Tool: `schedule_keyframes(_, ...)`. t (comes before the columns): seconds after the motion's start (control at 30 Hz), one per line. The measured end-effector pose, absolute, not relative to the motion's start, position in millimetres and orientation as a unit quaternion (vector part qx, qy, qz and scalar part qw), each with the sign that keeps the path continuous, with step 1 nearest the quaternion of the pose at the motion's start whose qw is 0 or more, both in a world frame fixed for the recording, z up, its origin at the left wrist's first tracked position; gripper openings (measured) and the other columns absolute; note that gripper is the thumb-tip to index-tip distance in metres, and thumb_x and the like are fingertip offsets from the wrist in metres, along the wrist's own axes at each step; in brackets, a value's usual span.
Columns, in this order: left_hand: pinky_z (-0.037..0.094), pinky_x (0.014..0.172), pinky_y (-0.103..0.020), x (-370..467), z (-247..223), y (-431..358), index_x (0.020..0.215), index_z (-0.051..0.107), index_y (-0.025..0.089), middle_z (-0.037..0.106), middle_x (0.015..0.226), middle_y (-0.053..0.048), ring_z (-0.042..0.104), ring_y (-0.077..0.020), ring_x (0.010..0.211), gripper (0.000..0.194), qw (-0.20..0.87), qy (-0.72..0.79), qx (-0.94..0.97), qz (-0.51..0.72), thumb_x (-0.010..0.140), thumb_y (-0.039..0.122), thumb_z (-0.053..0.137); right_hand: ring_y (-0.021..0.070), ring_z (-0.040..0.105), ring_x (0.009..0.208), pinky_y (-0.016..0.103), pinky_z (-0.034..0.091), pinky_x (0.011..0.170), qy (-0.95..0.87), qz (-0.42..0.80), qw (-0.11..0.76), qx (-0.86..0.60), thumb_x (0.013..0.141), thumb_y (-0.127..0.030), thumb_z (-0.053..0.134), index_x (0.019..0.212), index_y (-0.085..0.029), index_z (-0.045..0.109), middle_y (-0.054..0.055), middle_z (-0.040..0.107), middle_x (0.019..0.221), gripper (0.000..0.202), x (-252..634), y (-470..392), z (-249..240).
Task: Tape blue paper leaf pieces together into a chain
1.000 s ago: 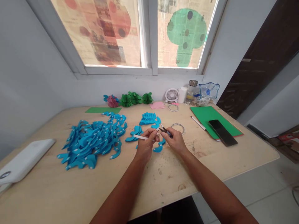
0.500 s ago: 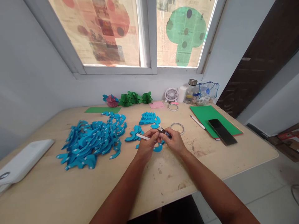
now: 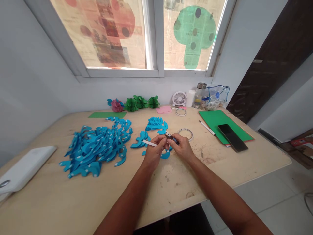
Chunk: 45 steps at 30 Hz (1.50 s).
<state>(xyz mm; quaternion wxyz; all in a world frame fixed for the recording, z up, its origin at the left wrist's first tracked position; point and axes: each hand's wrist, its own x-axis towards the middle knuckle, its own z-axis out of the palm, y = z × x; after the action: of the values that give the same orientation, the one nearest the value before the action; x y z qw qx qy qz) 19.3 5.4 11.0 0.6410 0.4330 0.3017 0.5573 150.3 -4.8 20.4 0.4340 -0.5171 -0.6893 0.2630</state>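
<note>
Pale wood table (image 3: pixel 186 182), pushed up under a window (image 3: pixel 160 39) papered over with newsprint. Call the hands the clock's center, with 12 toward the window. White strip (image 3: pixel 149 143) is right at the center, its free end poking out toward 9. Left hand (image 3: pixel 154 150) has thumb and fingers pinched tight on it. Right hand (image 3: pixel 183 147) is curled round a pair of dark scissors (image 3: pixel 169 136), tips toward 11; can't really tell how wide the blades are spread. Compared with a second ago, the hands sit closer together and the strip has slid a bit toward the scissors. Blue pieces lie close by: some just under the hands at 6, a bunch (image 3: pixel 140 140) at 9, another (image 3: pixel 155 124) at 11. Big blue pile (image 3: pixel 97 145) is further out at 9, same as before. Tape ring (image 3: pixel 185 129) sits just beside the right hand, between 2 and 3. Phone (image 3: pixel 232 137) is out at 3, on the green paper (image 3: pixel 215 120). Little fan (image 3: pixel 179 99) is between 12 and 1, green paper flowers (image 3: pixel 141 102) at 11.
</note>
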Motion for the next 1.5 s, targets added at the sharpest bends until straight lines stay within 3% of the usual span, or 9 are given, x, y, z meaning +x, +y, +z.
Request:
schedule_keyframes(0.47, 0.035, 0.046, -0.021, 20, 12, 5, 0.078, 0.064, 0.015, 0.05, 0.047, 0.003, 0.046, -0.0096, 0.047, 0.023, 0.645, 0.329, 0.412, 0.554, 0.066, 0.033, 0.068, 0.0103, 0.04, 0.054, 0.021, 0.03, 0.05, -0.661, 0.248, 0.451, -0.546, 0.078, -0.049, 0.05, 0.077, -0.017, 0.059, -0.003, 0.044, 0.055, 0.033, 153, -1, 18)
schedule_keyframes(1.07, 0.037, 0.049, -0.023, 22, 10, 4, 0.078, 0.067, 0.015, 0.055, 0.048, 0.002, 0.048, -0.0101, 0.047, 0.019, 0.568, 0.374, 0.496, 0.54, 0.066, 0.028, 0.066, 0.0103, 0.039, 0.053, 0.021, 0.031, 0.049, -0.638, 0.273, 0.483, -0.534, 0.072, -0.028, 0.052, 0.074, -0.018, 0.054, -0.004, 0.045, 0.057, 0.01, 154, 3, 12)
schedule_keyframes(1.3, 0.04, 0.052, -0.024, 24, 13, 1, 0.078, 0.068, 0.014, 0.055, 0.051, 0.002, 0.048, -0.0101, 0.048, 0.018, 0.552, 0.404, 0.47, 0.558, 0.064, 0.025, 0.065, 0.01, 0.039, 0.053, 0.021, 0.03, 0.049, -0.645, 0.274, 0.487, -0.521, 0.072, -0.029, 0.052, 0.074, -0.018, 0.055, -0.003, 0.046, 0.057, 0.012, 153, 1, 16)
schedule_keyframes(1.5, 0.041, 0.053, -0.024, 25, 16, 0, 0.088, 0.068, 0.014, 0.055, 0.053, 0.002, 0.047, -0.0102, 0.05, 0.027, 0.586, 0.399, 0.443, 0.549, 0.064, 0.025, 0.064, 0.0086, 0.036, 0.049, 0.021, 0.028, 0.047, -0.633, 0.281, 0.501, -0.518, 0.074, -0.034, 0.053, 0.072, -0.017, 0.055, -0.005, 0.041, 0.054, 0.017, 154, 2, 18)
